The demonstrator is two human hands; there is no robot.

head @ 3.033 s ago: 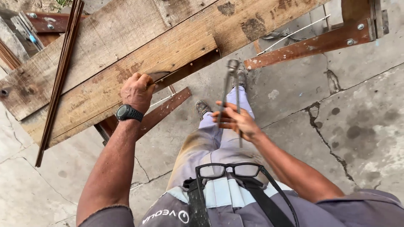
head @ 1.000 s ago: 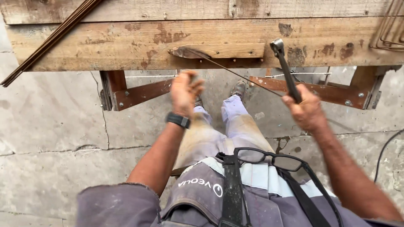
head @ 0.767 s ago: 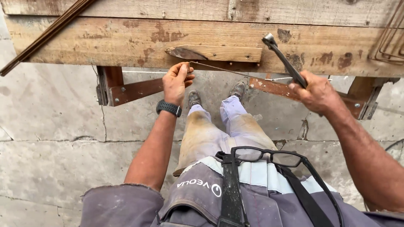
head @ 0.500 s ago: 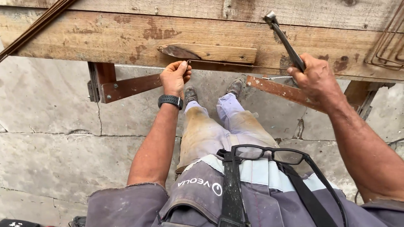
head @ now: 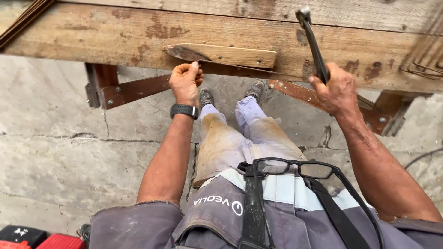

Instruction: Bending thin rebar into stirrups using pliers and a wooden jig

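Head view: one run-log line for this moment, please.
left hand: at wood strip | right hand: grips hammer, raised | plank: on trestles

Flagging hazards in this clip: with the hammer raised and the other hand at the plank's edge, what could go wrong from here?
1. The left hand sits right under the small wood piece; a stray blow of the hammer could catch its fingers.
2. The right hand grips the handle low, so the head could glance off the plank.
3. The glasses hang on the chest, so the eyes may be unshielded from chips.

Cracked grey concrete floor [head: 55, 157] (stained, daylit) beneath rusty metal trestles [head: 134, 90].
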